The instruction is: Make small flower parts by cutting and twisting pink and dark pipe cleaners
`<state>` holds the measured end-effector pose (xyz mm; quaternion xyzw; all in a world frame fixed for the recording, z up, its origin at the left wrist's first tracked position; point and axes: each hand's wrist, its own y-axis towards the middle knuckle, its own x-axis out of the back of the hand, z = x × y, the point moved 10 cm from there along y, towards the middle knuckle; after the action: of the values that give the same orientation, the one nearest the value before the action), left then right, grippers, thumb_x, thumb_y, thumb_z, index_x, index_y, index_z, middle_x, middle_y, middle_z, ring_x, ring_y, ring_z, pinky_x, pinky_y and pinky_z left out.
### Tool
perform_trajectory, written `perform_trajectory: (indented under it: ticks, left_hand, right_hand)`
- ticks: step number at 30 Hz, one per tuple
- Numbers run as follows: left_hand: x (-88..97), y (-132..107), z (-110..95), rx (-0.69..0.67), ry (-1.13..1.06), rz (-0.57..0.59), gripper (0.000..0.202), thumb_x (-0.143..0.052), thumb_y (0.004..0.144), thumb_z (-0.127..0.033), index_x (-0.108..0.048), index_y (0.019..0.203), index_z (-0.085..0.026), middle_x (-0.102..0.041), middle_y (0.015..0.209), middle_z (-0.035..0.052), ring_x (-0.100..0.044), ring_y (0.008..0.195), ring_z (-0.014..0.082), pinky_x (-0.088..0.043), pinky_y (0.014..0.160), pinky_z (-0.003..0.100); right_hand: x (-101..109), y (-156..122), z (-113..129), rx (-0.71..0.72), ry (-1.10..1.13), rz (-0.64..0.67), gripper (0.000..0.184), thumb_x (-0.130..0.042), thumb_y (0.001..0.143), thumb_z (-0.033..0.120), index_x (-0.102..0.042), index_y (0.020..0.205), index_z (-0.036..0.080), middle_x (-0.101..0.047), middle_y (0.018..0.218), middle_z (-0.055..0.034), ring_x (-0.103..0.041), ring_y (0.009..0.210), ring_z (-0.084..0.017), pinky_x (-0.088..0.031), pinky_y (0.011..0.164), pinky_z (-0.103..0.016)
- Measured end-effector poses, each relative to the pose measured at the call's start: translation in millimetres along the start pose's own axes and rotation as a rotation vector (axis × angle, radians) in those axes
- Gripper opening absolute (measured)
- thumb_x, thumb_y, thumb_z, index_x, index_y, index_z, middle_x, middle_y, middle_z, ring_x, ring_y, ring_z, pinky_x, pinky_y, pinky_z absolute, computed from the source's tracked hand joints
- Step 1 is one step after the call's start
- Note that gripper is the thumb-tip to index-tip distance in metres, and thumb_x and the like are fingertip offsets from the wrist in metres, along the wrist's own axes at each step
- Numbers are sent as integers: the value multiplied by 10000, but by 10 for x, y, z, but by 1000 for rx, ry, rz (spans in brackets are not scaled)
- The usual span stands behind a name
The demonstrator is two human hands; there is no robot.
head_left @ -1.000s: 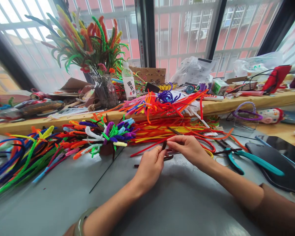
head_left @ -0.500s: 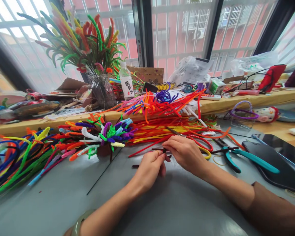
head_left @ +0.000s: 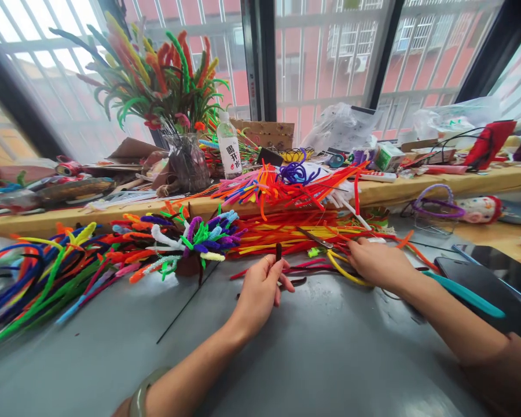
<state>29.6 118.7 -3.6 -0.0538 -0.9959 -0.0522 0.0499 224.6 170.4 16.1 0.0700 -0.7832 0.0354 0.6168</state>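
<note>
You are holding your left hand (head_left: 260, 289) in front of the red stem pile (head_left: 282, 233), fingers pinching a short dark stem (head_left: 278, 252) upright. Your right hand (head_left: 377, 263) is reaching palm-down onto its right edge, fingers curled, grip unclear.

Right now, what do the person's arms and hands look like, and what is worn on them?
Both hands are bare, without gloves. The left hand has a bare forearm with a smooth, pale green bangle around it, near the picture's lower edge. The right hand also has a bare forearm; a brown sleeve covers the arm further up.
</note>
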Motion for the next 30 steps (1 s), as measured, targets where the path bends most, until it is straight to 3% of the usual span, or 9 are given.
perform_trajectory:
  ticks: [6,11,16,18,20,23,26,30]
  left_hand:
    - [188,22,-50,-26,-26,-143,146,-391,808,-223,-489,870,-134,-524,702,-19,-354,334,7,-269,342,153]
    - [180,30,-34,-2,-53,-121,177,-383,811,-235,-465,940,-147,-589,766,11,-426,340,30,-340,360,170]
    - [202,32,-34,3,-31,-118,215,-406,815,-336,-473,905,-153,-639,828,51,-485,324,54,-350,342,180]
    - [250,31,-66,-27,10,-151,226,-415,814,-354,-487,881,-150,-646,798,51,-497,329,64,-341,340,178]
    - [304,26,-108,-67,53,-192,237,-412,818,-366,-497,863,-148,-645,726,41,-507,339,76,-345,348,180]
    - [384,9,-178,-125,143,-260,255,-396,828,-373,-512,868,-149,-619,598,15,-512,351,94,-366,364,186]
    - [454,-14,-259,-186,264,-327,267,-373,842,-367,-527,894,-155,-579,503,-10,-504,353,102,-369,375,186]
    - [516,-48,-355,-261,420,-398,264,-352,856,-350,-537,912,-170,-554,467,-29,-489,357,96,-365,403,184]
  right_hand:
    - [-38,-31,190,115,31,-32,288,-396,760,220,-512,988,88,-556,1000,-184,-575,887,-300,-414,633,-347]
    - [41,22,104,51,171,-107,288,-432,717,202,-442,988,106,-589,964,-161,-571,892,-289,-397,619,-323]
    - [363,-49,-118,-201,377,-253,370,-476,712,474,-423,942,189,-607,833,-103,-580,750,-293,-366,564,-334]
    - [407,-96,-32,-166,589,-246,396,-506,670,556,-436,838,204,-588,743,-66,-562,675,-240,-364,547,-310]
    - [354,-151,207,-37,888,-142,395,-509,666,579,-424,751,203,-554,684,-35,-514,576,-162,-351,500,-266]
    - [128,-346,722,138,1333,220,449,-396,714,638,-424,731,191,-528,652,-17,-400,440,-87,-267,386,-220]
    - [-7,-619,1137,225,1645,548,456,-339,765,625,-452,749,183,-546,665,-22,-477,514,-100,-286,392,-196]
    - [-26,-779,1314,234,1795,692,451,-335,790,599,-452,693,175,-505,589,1,-511,546,-96,-315,402,-170]
